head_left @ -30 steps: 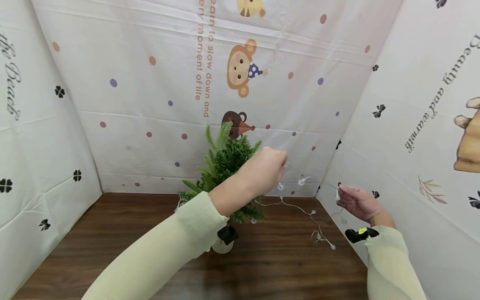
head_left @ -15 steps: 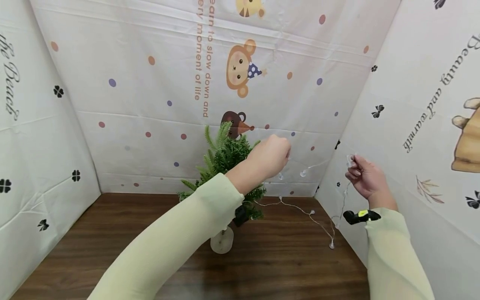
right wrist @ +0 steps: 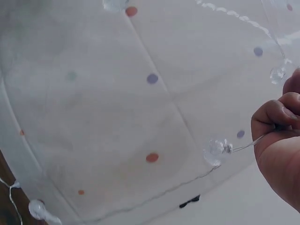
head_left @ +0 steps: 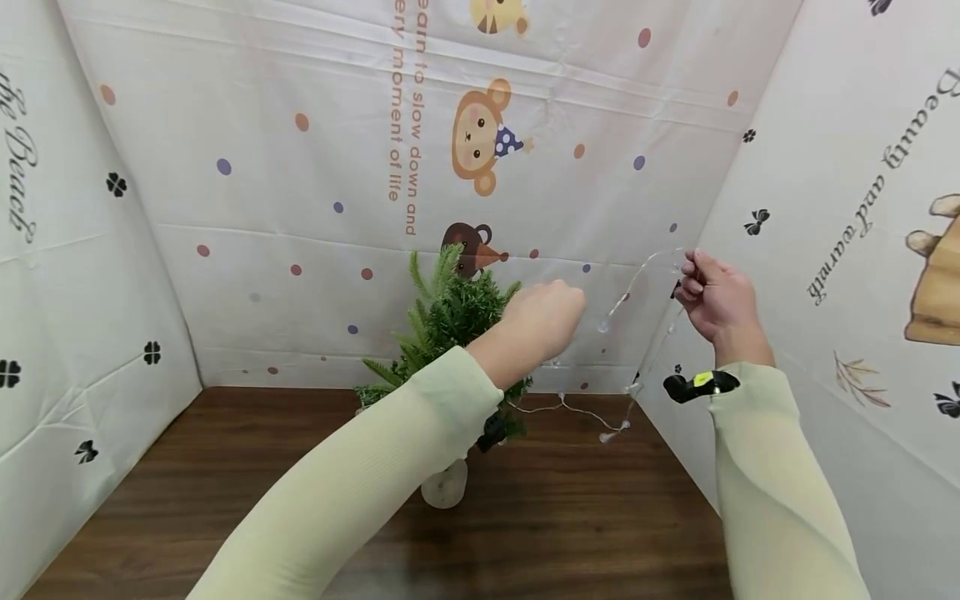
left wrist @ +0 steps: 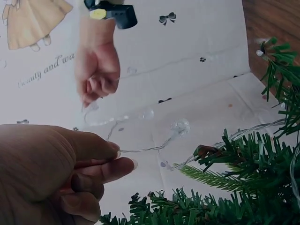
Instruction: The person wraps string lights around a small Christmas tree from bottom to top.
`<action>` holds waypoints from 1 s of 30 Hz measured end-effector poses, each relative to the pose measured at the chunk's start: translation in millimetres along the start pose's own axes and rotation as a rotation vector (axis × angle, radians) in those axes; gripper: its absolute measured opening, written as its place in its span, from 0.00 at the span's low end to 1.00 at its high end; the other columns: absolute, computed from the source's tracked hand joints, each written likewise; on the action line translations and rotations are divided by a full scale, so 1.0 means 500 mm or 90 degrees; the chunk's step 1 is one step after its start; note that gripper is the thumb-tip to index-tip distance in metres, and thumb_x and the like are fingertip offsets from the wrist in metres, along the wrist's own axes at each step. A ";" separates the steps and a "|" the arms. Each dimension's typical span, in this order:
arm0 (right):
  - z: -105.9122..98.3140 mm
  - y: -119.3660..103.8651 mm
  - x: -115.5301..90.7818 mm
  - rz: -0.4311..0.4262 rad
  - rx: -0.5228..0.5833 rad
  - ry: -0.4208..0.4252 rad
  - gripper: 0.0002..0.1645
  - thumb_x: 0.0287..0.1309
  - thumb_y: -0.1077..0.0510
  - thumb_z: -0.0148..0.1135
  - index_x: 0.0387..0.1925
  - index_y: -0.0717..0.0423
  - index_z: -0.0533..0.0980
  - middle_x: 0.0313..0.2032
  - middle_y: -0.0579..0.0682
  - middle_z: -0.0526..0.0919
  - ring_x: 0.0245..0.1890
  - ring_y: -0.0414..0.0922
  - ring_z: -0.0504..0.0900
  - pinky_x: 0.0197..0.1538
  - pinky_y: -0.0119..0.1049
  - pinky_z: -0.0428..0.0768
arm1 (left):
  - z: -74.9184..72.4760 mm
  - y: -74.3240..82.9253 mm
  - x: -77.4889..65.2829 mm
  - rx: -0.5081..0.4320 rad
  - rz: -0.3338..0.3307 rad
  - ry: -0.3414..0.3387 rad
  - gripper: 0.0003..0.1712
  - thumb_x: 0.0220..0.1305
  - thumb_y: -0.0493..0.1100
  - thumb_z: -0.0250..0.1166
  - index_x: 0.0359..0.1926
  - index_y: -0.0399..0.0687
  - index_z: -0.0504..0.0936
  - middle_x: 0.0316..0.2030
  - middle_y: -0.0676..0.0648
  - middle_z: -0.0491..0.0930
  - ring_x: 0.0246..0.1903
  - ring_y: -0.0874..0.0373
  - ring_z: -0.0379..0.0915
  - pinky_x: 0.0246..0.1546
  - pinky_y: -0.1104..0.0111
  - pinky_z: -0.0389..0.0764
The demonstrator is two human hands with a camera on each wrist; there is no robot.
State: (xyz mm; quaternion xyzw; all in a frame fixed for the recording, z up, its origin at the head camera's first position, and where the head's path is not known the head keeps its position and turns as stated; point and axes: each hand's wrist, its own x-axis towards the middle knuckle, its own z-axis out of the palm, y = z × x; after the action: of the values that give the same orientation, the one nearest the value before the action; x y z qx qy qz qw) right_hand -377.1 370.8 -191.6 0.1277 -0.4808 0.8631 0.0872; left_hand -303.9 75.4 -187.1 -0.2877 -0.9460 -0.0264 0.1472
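1. The right hand [head_left: 720, 300] is raised near the right edge of the bench [head_left: 570, 533]; its grip is closed, fingers curled, pinching the light string [left wrist: 180, 127].
2. The left hand [head_left: 546, 321] is up beside the tree [head_left: 461, 312]; its grip is closed too, thumb and forefinger pinching the wire.
3. The string is thin clear wire with round, clear, crackle-textured bulbs [right wrist: 217, 151]. One stretch arches between the hands; slack rests towards the bench's far right corner; another part lies on the tree.
4. The tree's pale round base [head_left: 444, 487] stands in from the far edge, with dark wood around it.
5. The back cloth [head_left: 300, 200] rises along the far edge, the right cloth [head_left: 795, 367] along the right; a gap separates the hands.
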 end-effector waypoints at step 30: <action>0.215 -0.026 0.079 0.002 -0.220 0.060 0.13 0.76 0.58 0.55 0.35 0.57 0.82 0.25 0.47 0.84 0.19 0.39 0.64 0.26 0.33 0.62 | -0.156 -0.173 -0.108 -0.214 0.029 0.225 0.11 0.74 0.38 0.58 0.37 0.44 0.86 0.38 0.48 0.85 0.37 0.57 0.79 0.43 0.68 0.81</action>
State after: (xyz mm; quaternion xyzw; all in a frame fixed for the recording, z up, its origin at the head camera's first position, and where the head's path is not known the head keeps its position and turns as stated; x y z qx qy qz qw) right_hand -396.5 287.1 -114.8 0.0697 -0.6174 0.7728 0.1292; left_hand -288.2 -36.2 -125.7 -0.3203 -0.8813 -0.2296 0.2609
